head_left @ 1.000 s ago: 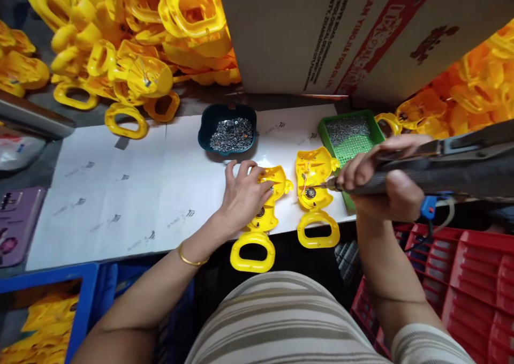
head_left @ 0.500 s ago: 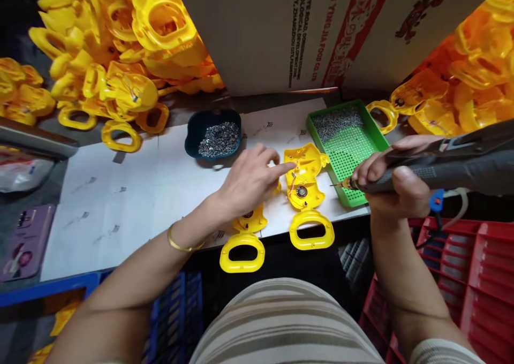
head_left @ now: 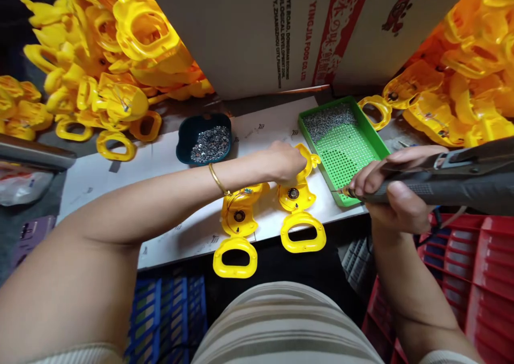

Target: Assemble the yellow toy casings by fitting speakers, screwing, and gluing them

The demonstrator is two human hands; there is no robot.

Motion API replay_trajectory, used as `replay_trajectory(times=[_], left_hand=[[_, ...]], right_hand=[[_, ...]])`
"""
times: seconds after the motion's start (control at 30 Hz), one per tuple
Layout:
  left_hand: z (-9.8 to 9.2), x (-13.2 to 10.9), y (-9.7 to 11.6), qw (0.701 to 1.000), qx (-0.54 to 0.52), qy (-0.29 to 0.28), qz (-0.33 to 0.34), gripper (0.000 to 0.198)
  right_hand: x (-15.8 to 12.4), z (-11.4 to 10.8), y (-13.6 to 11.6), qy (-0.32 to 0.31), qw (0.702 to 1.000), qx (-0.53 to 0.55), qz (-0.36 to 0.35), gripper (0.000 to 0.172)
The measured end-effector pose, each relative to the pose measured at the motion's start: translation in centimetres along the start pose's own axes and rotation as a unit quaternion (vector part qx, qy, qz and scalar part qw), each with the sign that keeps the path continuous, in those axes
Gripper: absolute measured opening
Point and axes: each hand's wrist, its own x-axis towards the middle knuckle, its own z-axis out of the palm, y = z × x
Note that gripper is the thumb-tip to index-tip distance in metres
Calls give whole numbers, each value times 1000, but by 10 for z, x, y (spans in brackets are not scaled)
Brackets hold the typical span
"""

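My right hand (head_left: 395, 187) is wrapped round a dark electric screwdriver (head_left: 469, 174), its thin bit pointing left over the near edge of the green tray. My left hand (head_left: 287, 163) is curled over the upper part of a yellow plastic toy shell (head_left: 296, 195); its fingertips, and whatever they may hold, are hidden. This shell lies open side up, with a round speaker inside and a loop handle toward me. Left of it, under my left forearm, lies a second yellow shell (head_left: 240, 217) with a speaker, wires and a small circuit board.
A dark green bowl (head_left: 182, 144) holds small metal parts. Many small screws fill the far end of the green perforated tray (head_left: 371, 139). Yellow shells are heaped left (head_left: 120, 101) and right (head_left: 425, 118). A large carton (head_left: 249, 43) stands behind; red (head_left: 482, 278) and blue crates (head_left: 164, 310) sit below.
My left hand has moved right and onto the right-hand shell, its extended index finger now curled out of sight. The view has shifted slightly; my right hand still holds the screwdriver near the tray.
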Motion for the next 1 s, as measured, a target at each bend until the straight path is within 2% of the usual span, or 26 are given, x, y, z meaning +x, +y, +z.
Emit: replay_trajectory(times=[0.13,0.27,0.33,0.5,0.6,0.77,0.9,1.0], left_hand=[[-1,-1,-4,999,20,-15,23,10],[8,-6,-17,995,-78,1,58,9],[15,-9,-23,991,-122,1,52,13],[22,-14,-27,973,-229,35,16,39],[20,-18,-23,976,-213,47,-8,39],[20,-24,-15,984,-147,103,2,27],[33,-25,-19,968,-141,202,55,20],[44,-23,-26,945,-191,229,133,20]], right_hand=[[0,-6,-2,-6,1000,13,0,24],[0,-6,-5,-22,1000,11,-3,23],[-1,-6,-4,-24,1000,1,11,23],[-4,-4,-2,-29,999,-4,13,24],[-4,-4,-2,-36,999,-1,11,23],[-4,-6,-2,-44,999,4,10,22],[-4,-8,0,-54,998,15,-2,25],[-4,-11,1,-60,998,10,5,25]])
